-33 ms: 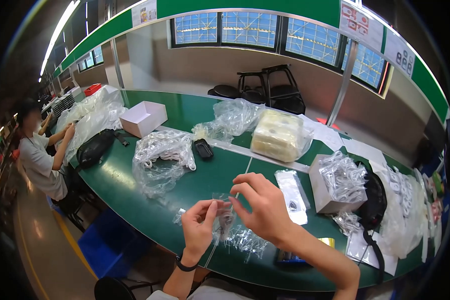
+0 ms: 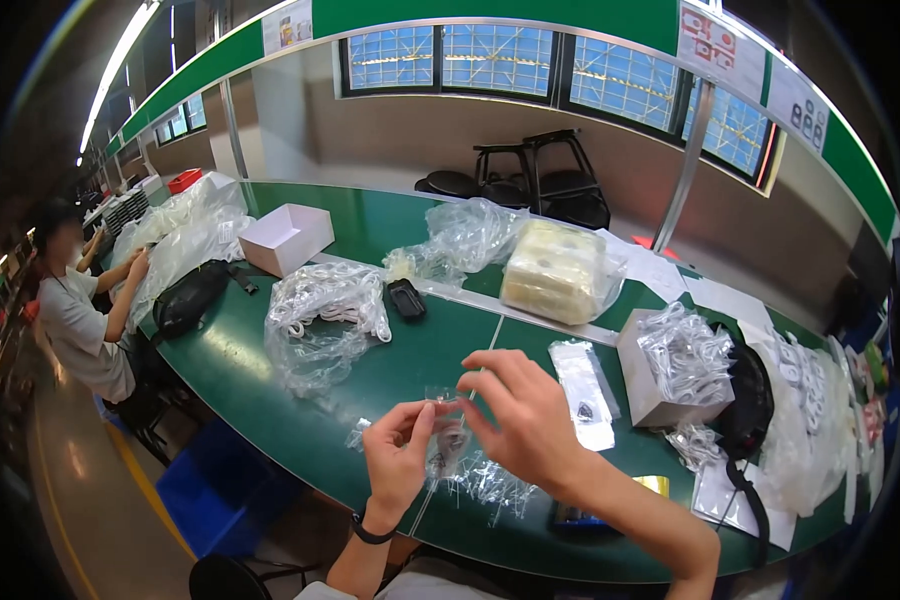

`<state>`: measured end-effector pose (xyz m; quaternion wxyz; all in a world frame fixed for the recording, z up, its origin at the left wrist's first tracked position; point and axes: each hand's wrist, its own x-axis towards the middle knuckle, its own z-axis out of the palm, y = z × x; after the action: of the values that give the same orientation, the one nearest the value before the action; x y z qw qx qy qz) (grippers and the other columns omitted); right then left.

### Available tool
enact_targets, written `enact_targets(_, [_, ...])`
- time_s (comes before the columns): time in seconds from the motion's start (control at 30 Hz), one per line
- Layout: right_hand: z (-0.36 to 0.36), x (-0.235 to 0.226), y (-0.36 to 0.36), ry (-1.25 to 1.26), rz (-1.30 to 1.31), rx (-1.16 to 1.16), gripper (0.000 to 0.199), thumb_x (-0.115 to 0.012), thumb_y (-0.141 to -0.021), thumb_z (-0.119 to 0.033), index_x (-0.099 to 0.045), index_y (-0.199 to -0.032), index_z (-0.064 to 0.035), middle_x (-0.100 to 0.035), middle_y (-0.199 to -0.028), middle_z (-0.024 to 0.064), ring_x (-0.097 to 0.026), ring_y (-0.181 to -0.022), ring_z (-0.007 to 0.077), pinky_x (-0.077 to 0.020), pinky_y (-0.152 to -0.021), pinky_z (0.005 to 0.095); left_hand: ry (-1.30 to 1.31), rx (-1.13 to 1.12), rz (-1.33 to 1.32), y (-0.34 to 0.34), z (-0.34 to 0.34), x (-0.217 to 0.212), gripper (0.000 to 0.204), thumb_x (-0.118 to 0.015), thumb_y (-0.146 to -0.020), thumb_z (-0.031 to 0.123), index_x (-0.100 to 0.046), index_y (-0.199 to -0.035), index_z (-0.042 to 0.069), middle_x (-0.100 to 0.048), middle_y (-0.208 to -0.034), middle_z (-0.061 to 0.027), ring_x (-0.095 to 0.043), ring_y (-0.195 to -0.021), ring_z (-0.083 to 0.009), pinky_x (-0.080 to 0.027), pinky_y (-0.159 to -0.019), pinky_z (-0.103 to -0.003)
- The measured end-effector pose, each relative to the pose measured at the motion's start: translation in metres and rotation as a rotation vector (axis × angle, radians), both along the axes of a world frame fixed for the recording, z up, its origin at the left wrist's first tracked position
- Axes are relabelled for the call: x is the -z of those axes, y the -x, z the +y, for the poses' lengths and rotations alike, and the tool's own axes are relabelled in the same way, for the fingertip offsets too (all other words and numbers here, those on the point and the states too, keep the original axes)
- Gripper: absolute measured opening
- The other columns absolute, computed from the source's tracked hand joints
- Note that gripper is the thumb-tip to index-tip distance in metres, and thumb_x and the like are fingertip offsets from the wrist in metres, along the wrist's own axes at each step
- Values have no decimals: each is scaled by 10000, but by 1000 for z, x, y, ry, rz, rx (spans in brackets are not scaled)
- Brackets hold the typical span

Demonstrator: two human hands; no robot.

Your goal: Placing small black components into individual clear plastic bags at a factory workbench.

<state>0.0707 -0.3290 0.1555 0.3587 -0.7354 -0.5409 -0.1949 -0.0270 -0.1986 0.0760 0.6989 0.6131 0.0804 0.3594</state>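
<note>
- The left hand and the right hand meet above the near edge of the green table, both pinching a small clear plastic bag between thumb and fingertips.
- The step in hand looks like opening or filling that little bag; what, if anything, is inside it is too small to tell.
- The next move likely calls for a steady pinch on both sides, since the film is thin and slippery.
- More crumpled clear bags lie on the table just under the hands.
- Further off: a flat packet to the right, a box of bagged parts, a big heap of clear bags, an open white box.
- A person in a grey shirt works at the far left, well apart; nothing blocks the hands.
</note>
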Motion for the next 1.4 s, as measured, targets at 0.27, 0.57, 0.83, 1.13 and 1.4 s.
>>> enact_targets(0.27, [2,11,2,107,-417,-48,231,-723,-745,-84,-668,-961,-21,-625,-1156,121,-617,-1109,295,-514,-904,377,-227,-118,93,5,-5,-1,161,-636,-966,58,-697,-1027,-79,-733,-902,-77,-690,-858,-103,-521,-724,-232])
enact_targets(0.57, [-5,9,-1,200,-457,-91,234,-724,-725,-117,-656,-918,-2,-636,-1067,114,-628,-1040,263,-512,-860,361,-560,-191,105,13,-10,-14,154,-668,-901,2,-686,-1041,-59,-737,-845,-154,-740,-812,-178,-535,-701,-272])
enact_targets(0.83, [-12,2,-2,357,-432,-53,133,-683,-720,-133,-607,-776,-39,-570,-826,64,-585,-809,219,-472,-714,334,-769,-134,130,7,-16,-20,154,-712,-832,14,-687,-984,12,-708,-850,-169,-703,-762,-345,-539,-642,-351])
enact_targets(1.13, [-30,15,-1,304,-253,17,84,-679,-750,-111,-614,-755,-58,-574,-800,61,-583,-771,209,-482,-645,347,-664,-89,199,8,-25,-9,79,-689,-864,-16,-700,-942,-24,-730,-808,-156,-751,-749,-235,-545,-658,-291])
enact_targets(1.4, [-58,35,-24,-199,915,70,114,-662,-902,-117,-702,-908,-11,-705,-880,59,-680,-798,150,-535,-695,284,-326,-49,127,21,-35,2,82,-630,-942,-1,-669,-963,-70,-745,-836,-161,-744,-775,-197,-580,-721,-273])
